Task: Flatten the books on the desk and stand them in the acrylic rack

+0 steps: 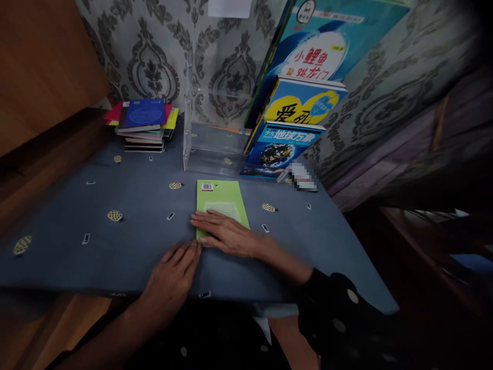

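A thin green book (219,194) lies on the table, with a barcode at its upper left and a pale text block partly covered. Across its lower half rests my right hand (227,234), palm down with fingers stretched toward the left edge. My left hand (175,272) lies on the cloth at the book's lower left corner, fingers extended and side by side, tips touching that corner. Neither hand grips anything.
A clear acrylic rack (188,128) stands behind the green book, with several upright books (281,149) at its right. Farther left is a stack of books (144,115). A blurred-out object (303,177) sits right of the rack. A patterned blue cloth (142,195) covers the table.
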Available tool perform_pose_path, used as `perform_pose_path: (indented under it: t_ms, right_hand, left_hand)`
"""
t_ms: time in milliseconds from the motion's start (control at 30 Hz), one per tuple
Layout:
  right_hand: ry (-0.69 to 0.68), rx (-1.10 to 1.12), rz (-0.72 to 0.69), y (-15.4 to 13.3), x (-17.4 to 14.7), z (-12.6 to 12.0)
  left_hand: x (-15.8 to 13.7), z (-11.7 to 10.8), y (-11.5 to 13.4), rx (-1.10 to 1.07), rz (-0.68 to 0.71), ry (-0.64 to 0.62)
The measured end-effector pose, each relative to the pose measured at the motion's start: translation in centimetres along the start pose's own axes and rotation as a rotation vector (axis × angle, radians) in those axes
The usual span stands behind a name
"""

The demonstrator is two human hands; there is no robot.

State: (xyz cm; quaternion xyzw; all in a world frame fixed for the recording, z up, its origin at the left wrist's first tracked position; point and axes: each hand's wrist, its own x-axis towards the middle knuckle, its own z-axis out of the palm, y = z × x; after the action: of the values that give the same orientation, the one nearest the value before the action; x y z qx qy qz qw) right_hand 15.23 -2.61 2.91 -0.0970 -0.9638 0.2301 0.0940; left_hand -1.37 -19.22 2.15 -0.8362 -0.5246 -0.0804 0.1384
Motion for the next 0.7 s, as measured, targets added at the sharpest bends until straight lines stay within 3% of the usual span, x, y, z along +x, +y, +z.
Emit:
perform_pose_path:
  t_ms: [200, 400, 533, 700]
  right_hand:
    - [0.034, -0.096, 0.079, 4.5, 2.9, -1.2]
    - [0.152, -0.183, 0.266, 8.0, 3.7, -2.3]
    - [0.217, -0.219, 0.418, 8.5, 2.8, -2.4]
    - [0.323, -0.256, 0.483, 7.5, 1.8, -1.6]
  left_hand:
    - [-0.6, 0.8, 0.1, -0.017, -0.046, -0.053]
    - [-0.7, 1.2, 0.1, -0.013, -0.058, 0.017]
    - [-0.4, 1.7, 0.3, -0.041, -0.116, 0.079]
    - [0.6, 2.8, 0.2, -0.216, -0.239, 0.098]
